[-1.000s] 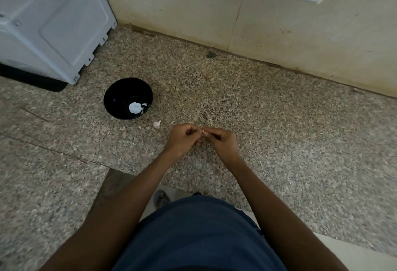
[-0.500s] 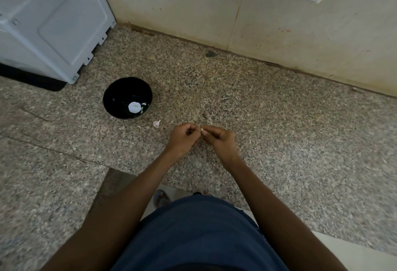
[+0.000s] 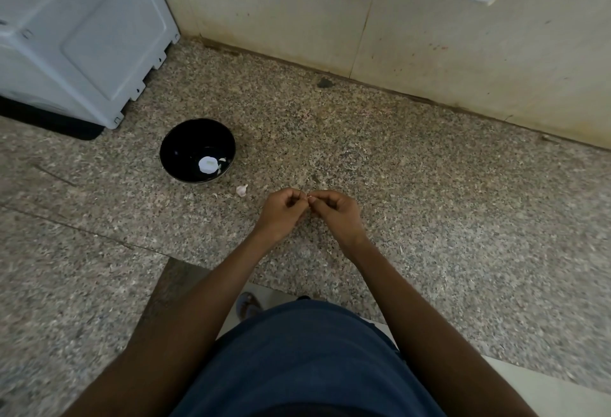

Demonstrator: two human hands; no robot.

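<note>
Countertop (image 3: 456, 211), left grip (image 3: 283, 215), right grip (image 3: 338, 215) pinch clove (image 3: 309, 197)

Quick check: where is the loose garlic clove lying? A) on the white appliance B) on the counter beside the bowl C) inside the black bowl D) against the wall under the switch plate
B: the loose clove lies on the speckled counter just outside the black bowl, apart from the left hand, which with the right hand pinches a small white piece.
</note>
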